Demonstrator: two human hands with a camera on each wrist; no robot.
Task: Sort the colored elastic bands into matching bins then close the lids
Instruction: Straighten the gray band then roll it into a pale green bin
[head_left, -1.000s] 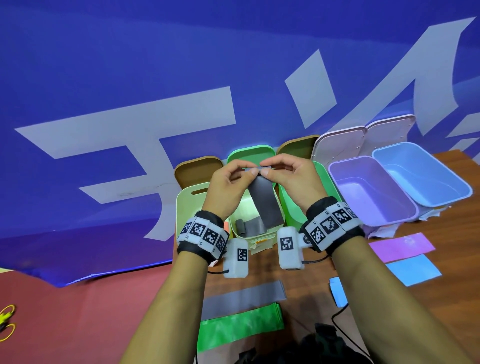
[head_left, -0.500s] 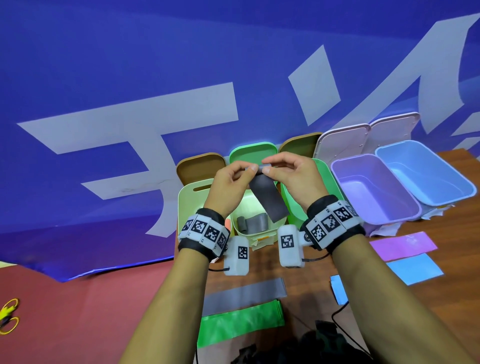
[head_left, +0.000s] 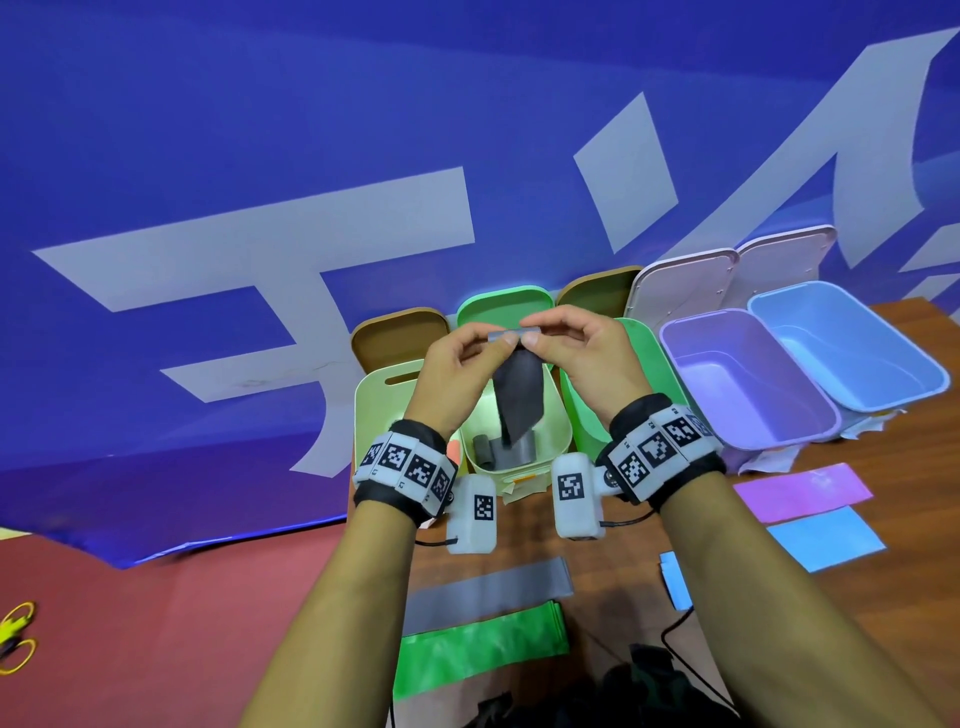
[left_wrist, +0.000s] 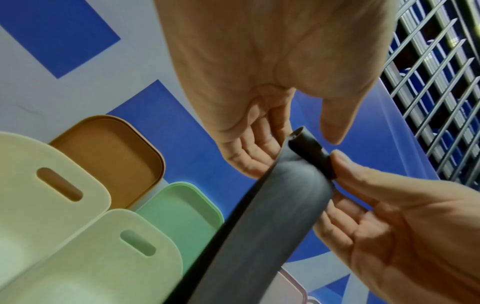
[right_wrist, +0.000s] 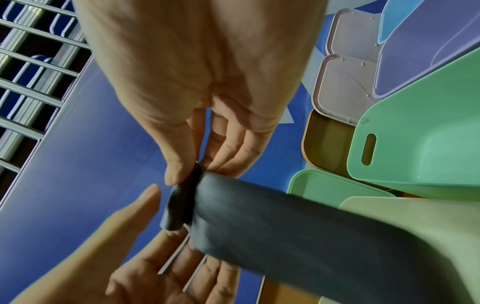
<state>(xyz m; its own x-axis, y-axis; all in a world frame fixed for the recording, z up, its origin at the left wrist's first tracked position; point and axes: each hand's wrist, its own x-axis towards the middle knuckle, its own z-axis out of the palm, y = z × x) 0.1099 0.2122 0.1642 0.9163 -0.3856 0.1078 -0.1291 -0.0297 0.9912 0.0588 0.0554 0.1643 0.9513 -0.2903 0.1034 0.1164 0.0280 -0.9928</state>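
Your left hand (head_left: 457, 364) and right hand (head_left: 587, 358) pinch the rolled top edge of the grey band (head_left: 519, 389) between thumb and fingertips; it hangs over the pale green bin (head_left: 556, 441), at twelve o'clock from your wrists.

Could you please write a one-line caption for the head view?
Both hands, left hand and right hand, roll a grey band above the pale green bin.

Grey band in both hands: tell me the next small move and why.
Probably keep rolling. The left hand and right hand pinch the rolled top of the grey band, but its tail hangs loose over the pale green bin, where rolled grey bands already lie. Rolling up the tail first should let it drop in tidily.
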